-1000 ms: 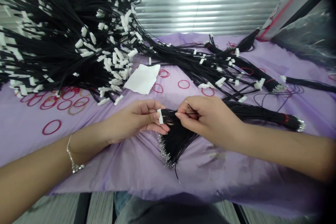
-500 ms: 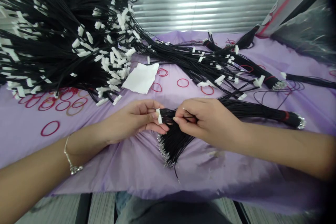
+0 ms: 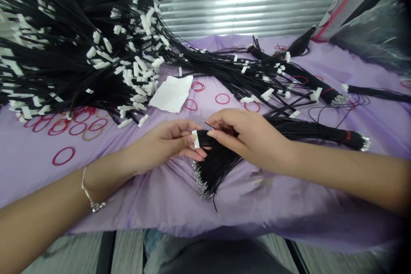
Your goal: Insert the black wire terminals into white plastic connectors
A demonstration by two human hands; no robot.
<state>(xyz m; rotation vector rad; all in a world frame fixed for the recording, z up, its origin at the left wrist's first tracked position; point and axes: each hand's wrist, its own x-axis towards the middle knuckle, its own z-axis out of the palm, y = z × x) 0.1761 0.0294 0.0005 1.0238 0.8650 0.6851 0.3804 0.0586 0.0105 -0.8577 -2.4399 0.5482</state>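
My left hand (image 3: 175,139) pinches a white plastic connector (image 3: 195,139) between thumb and fingers, with several black wires running out of its right side. Close beside it, my right hand (image 3: 242,132) holds a single black wire (image 3: 209,125) between thumb and forefinger. The wire's bare metal tip points up and left, just above and right of the connector, apart from it. Beneath both hands lies a fanned bundle of black wires (image 3: 221,171), its silvery terminal ends towards the left. One wire (image 3: 215,205) strays below the bundle.
A big heap of black cables with white connectors (image 3: 80,51) fills the left back. Red rubber bands (image 3: 63,156) and a white paper scrap (image 3: 172,94) lie on the purple cloth (image 3: 135,209). A tied wire bundle (image 3: 321,130) lies behind my right hand. Metal shutters (image 3: 237,0) stand behind.
My right hand has shifted slightly up and left, bringing a wire's tip out beyond its fingers, near the connector. My left hand keeps its grip on the connector.
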